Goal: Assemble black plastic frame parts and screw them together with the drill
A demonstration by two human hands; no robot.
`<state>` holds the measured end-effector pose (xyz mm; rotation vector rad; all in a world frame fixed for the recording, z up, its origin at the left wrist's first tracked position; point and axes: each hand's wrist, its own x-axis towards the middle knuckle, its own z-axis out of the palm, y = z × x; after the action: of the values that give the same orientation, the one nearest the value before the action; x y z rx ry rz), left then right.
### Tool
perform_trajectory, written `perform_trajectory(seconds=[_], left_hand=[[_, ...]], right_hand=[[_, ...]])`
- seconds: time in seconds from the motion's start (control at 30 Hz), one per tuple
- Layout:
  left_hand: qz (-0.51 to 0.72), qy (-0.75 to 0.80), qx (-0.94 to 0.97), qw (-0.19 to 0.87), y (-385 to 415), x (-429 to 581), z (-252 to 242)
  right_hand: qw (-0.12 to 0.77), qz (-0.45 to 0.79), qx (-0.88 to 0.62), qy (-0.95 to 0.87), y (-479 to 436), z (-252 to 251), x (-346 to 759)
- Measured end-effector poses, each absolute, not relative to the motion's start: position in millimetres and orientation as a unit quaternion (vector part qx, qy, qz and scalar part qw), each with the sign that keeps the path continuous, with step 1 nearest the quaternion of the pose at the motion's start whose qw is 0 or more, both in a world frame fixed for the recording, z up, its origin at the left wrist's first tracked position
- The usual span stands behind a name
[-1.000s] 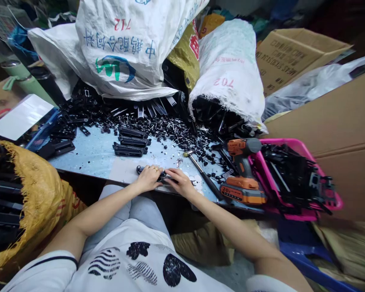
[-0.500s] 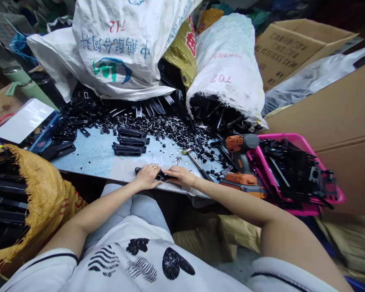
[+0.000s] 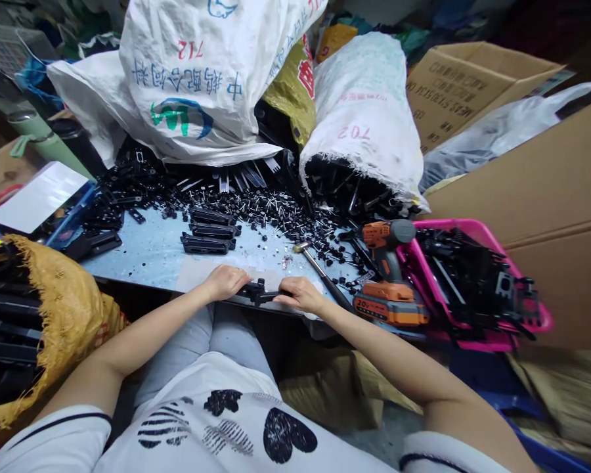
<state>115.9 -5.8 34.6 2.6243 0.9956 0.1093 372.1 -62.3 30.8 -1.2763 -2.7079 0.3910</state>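
A black plastic part [image 3: 259, 293] with a jointed middle spans the gap between my hands at the table's front edge. My left hand [image 3: 228, 282] is closed on its left end, and my right hand [image 3: 299, 293] pinches the thin arm on its right. Under them lies a pale board [image 3: 197, 272]. Several long black plastic parts [image 3: 209, 230] lie stacked in a row just beyond. A hammer [image 3: 322, 272] rests to the right of my right hand, its head pointing away from me.
An orange cordless drill [image 3: 387, 263] stands at right, against a pink basket [image 3: 482, 230] of black parts. Small pins and caps [image 3: 270, 203] are heaped across the back, below white sacks [image 3: 192, 85]. A yellow sack [image 3: 73, 289] of black parts sits at left.
My hands have moved apart, and the black part between them now shows, lifted and opened at its middle. Before, both hands lay over it on the board.
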Motion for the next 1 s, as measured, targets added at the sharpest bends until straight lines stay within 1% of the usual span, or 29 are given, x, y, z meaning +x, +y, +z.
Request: perform_trajectory(seconds=[0.1,0.17,0.23,0.3,0.43,0.57,0.7,0.73,0.8,0.9,1.0], left_hand=[[0.006,0.477,0.871,0.118,-11.0,127.2,40.7],[-0.010,0.518,0.848,0.109,-14.7,134.9,45.4],[-0.015,0.523,0.845,0.109,-17.2,139.7,50.7],[-0.014,0.516,0.850,0.108,-18.8,140.9,55.5],[-0.017,0.515,0.849,0.114,-21.0,136.1,58.0],[0.015,0.515,0.852,0.097,-18.5,126.6,51.5],[0.084,0.411,0.906,0.060,-16.6,109.3,54.4],[0.104,0.380,0.917,0.057,-19.1,104.2,58.5],[0.163,0.312,0.933,0.079,-30.1,94.3,70.3],[0.289,0.201,0.916,0.190,-59.4,84.8,92.0],[0.371,0.165,0.865,0.296,-93.6,86.3,106.6]], right_hand=[[-0.024,0.099,-0.519,-0.849,-68.3,50.9,347.9],[-0.052,0.050,-0.565,-0.822,-68.8,60.0,331.3],[-0.040,0.004,-0.543,-0.839,-65.2,65.1,319.1],[-0.025,-0.019,-0.481,-0.876,-58.9,66.2,312.9],[-0.002,-0.006,-0.405,-0.914,-47.4,60.1,312.4],[0.032,0.012,-0.415,-0.909,-47.4,54.6,321.7],[0.013,0.031,-0.472,-0.881,-59.8,62.4,340.3],[0.024,0.043,-0.462,-0.885,-64.6,68.0,344.1],[0.077,0.085,-0.403,-0.908,-75.8,84.2,347.4],[0.187,0.193,-0.272,-0.924,-95.4,112.0,338.7],[0.285,0.305,-0.175,-0.891,-116.0,117.4,314.2]])
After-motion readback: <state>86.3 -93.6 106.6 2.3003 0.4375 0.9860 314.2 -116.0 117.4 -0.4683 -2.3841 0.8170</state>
